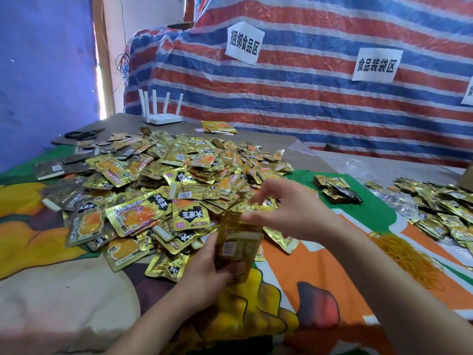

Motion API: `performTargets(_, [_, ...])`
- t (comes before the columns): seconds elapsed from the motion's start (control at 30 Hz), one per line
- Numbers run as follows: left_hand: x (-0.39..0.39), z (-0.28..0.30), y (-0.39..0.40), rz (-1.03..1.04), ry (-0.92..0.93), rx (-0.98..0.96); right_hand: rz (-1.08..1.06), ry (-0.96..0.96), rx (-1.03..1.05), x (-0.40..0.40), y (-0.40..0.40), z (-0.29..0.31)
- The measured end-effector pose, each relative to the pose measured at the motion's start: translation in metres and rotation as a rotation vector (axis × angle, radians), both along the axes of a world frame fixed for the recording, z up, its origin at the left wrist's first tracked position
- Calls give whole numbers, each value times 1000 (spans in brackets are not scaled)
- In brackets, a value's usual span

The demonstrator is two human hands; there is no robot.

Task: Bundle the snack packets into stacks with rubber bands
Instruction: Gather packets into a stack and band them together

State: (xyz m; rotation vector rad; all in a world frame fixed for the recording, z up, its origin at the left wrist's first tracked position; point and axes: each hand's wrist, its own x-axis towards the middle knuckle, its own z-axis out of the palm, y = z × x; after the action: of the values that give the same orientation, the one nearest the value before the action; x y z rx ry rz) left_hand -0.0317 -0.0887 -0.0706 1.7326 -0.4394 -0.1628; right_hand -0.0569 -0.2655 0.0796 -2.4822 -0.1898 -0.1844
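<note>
1. Current grab: the left hand (204, 262) grips a small stack of packets (236, 245) on edge, fingers curled round its lower part, just in front of the big pile.
2. The right hand (289, 208) is over the top of that stack, thumb and fingertips pinching its upper edge. Looks like squaring it up or adding a packet; too blurred to say which.
3. No rubber band visible on the held stack. Judged not banded yet.
4. Band supply: a heap of yellow rubber bands (407, 254) lies on the cloth to the right, apart from both hands.
5. Done so far: one dark banded-looking bundle (337, 192) sits on the green part of the cloth, right of the pile. Whether bands are actually on it can't be confirmed.
6. A further spread of packets (440, 213) lies at the far right on clear plastic. Looks partly grouped, but bundled or loose can't be told.
7. Left to do: the loose pile (163, 185) covers the middle of the table, many packets, unsorted, faces up and down.
8. Judgement: task is early. Finished output is small next to the loose pile; most of the work remains.
9. Also on the table: a white router (163, 116) and scissors (82, 134) at the back, not in use.
</note>
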Motion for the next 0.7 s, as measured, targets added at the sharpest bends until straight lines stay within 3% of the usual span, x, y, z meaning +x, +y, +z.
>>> performTargets(0.17, [-2,-1,-5,88,-5,-1,299,-52,-853,17,65,23])
performTargets(0.33, [-3,1,-5,38,18,-38,402,100,-1341,38,95,15])
performTargets(0.43, [-1,3,-1,53,47,-120,369,266,-1237,55,85,22])
performTargets(0.57, [3,6,4,105,160,-237,295,407,-760,69,50,25])
performTargets(0.7, [7,6,7,171,249,-384,167,243,-227,59,11,-9])
